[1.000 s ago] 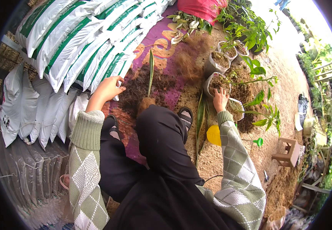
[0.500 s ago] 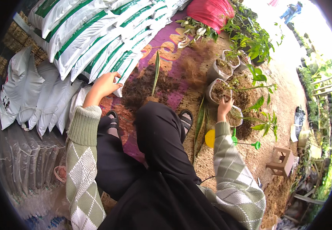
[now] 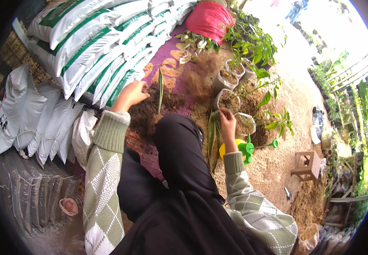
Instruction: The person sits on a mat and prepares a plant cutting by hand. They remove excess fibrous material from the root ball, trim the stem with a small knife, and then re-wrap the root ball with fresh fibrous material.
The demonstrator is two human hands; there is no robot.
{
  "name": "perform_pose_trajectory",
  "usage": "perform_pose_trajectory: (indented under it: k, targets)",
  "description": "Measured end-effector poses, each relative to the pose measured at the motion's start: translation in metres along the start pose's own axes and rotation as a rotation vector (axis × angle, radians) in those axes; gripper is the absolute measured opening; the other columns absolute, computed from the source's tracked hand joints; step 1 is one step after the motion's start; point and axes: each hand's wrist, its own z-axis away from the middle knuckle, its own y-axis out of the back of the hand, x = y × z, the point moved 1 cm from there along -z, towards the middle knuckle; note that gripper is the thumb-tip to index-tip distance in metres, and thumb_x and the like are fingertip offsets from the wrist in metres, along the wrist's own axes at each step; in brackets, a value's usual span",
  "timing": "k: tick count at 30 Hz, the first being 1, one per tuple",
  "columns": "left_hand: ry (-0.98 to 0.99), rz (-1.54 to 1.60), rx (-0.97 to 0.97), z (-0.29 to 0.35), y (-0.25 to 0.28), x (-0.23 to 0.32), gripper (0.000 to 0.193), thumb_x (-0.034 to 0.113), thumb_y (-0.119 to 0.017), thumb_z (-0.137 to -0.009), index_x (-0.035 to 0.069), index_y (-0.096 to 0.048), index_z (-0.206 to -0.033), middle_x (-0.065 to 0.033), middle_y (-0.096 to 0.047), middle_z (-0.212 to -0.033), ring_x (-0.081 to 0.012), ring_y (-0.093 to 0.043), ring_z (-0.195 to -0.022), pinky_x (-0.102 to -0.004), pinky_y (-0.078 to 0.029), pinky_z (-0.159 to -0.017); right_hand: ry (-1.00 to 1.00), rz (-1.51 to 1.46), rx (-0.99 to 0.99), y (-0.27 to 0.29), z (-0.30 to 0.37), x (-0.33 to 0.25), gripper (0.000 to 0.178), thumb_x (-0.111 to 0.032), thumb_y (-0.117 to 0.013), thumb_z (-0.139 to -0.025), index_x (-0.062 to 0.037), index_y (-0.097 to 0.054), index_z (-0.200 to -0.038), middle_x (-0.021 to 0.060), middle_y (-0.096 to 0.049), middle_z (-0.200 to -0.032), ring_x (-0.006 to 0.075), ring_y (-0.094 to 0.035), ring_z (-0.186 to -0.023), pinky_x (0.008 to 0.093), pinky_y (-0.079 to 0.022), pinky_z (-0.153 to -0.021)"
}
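Note:
My left hand (image 3: 133,94) reaches over the dark loose soil (image 3: 152,104) with its fingers apart and nothing in them. Just to its right, a single upright snake plant leaf (image 3: 160,91) rises from that soil. At the near rim of a white grow bag (image 3: 228,101) filled with brown soil is my right hand (image 3: 227,122), its fingers drawn together. Whatever may be between those fingertips is too small to make out. A second soil-filled bag (image 3: 245,123) stands right beside this hand. Long snake plant leaves (image 3: 211,138) lie to its left.
Stacked white-and-green sacks (image 3: 86,51) rise at the left, beside grey-white bags (image 3: 35,123). A yellow-and-green spray bottle (image 3: 246,149) is by my right wrist. Farther right are a brown stool (image 3: 307,165) and scissors (image 3: 287,193). A red sack (image 3: 211,21) and leafy plants (image 3: 252,40) stand ahead.
My left hand has moved right, off the sacks and over the soil. The right hand has drawn back from above the bag's soil to its near rim. The view has shifted.

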Motion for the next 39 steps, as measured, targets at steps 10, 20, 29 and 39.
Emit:
perform_pose_trajectory:
  k: [10, 20, 29, 39]
  targets:
    - [-0.272, 0.492, 0.613, 0.041, 0.056, 0.04, 0.071, 0.029, -0.082, -0.073, 0.014, -0.048, -0.134, -0.0077, -0.047, -0.129, -0.0224, -0.05, -0.118, -0.0366, -0.047, -0.091, 0.299, -0.232, -0.804, -0.173, -0.06, -0.277, 0.023, 0.0, -0.06, -0.09, 0.0024, -0.059, -0.112, 0.008, -0.066, -0.102, 0.0159, -0.065, -0.092, 0.0274, -0.053, -0.08]
    - [-0.09, 1.128, 0.529, 0.071, 0.07, 0.01, 0.029, 0.001, -0.062, -0.089, 0.001, -0.059, -0.118, -0.0067, -0.061, -0.117, -0.0127, -0.058, -0.108, -0.0272, -0.05, -0.091, 0.158, -0.3, -0.977, -0.23, -0.03, -0.248, 0.024, -0.001, -0.062, -0.087, 0.0019, -0.058, -0.11, 0.0085, -0.067, -0.1, 0.0131, -0.065, -0.089, 0.0243, -0.052, -0.074]
    - [-0.002, 1.07, 0.511, 0.078, 0.069, -0.005, 0.024, 0.001, -0.064, -0.087, 0.002, -0.06, -0.11, -0.0024, -0.061, -0.11, -0.0093, -0.057, -0.104, -0.0248, -0.047, -0.09, 0.588, 0.209, -0.666, -0.225, -0.016, -0.246, 0.044, -0.004, -0.072, -0.075, -0.0092, -0.061, -0.118, 0.0052, -0.063, -0.097, 0.0184, -0.062, -0.088, 0.033, -0.049, -0.078]
    - [0.028, 0.942, 0.618, 0.066, 0.054, -0.005, 0.02, -0.004, -0.064, -0.084, -0.001, -0.061, -0.104, -0.0037, -0.065, -0.1, -0.0091, -0.06, -0.095, -0.0245, -0.047, -0.088, 0.607, 1.001, -0.719, -0.219, -0.013, -0.236, 0.067, -0.023, -0.072, -0.079, -0.0178, -0.045, -0.14, 0.0133, -0.044, -0.141, 0.0313, -0.04, -0.13, 0.0479, -0.031, -0.104]
